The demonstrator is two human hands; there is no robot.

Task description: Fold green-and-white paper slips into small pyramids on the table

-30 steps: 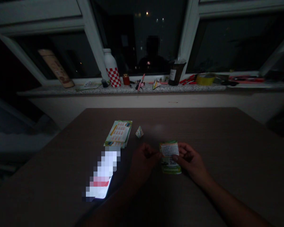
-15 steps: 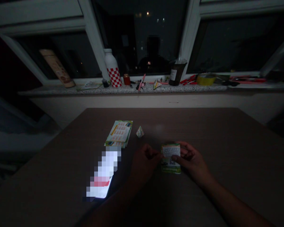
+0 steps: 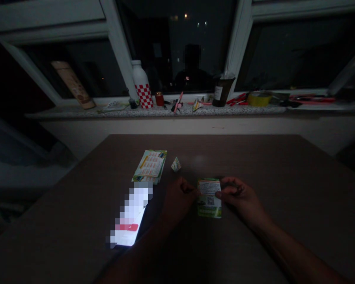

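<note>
A small green and white printed card (image 3: 209,201) with a QR code is held up over the table between both hands. My left hand (image 3: 177,201) pinches its left edge, fingers curled. On the opposite side my right hand (image 3: 244,199) grips the right edge, thumb in front and fingers behind. Beyond my left hand stands a small pointed folded-paper piece (image 3: 176,165). To its left lies a stack of similar printed cards (image 3: 150,165). A lit phone (image 3: 130,221), its screen partly blurred out, lies left of my left forearm.
The brown table (image 3: 254,154) reaches to the wall under a window. On the stone sill (image 3: 165,113) stand a checkered bottle (image 3: 143,88), a tan tumbler (image 3: 73,85), a small red jar (image 3: 159,99), a dark cup (image 3: 221,92), a yellow tape roll (image 3: 258,99) and pens. The room is dim.
The card has shifted slightly left and now shows more of its face. My right thumb has drawn back toward its right edge. The view has moved a little.
</note>
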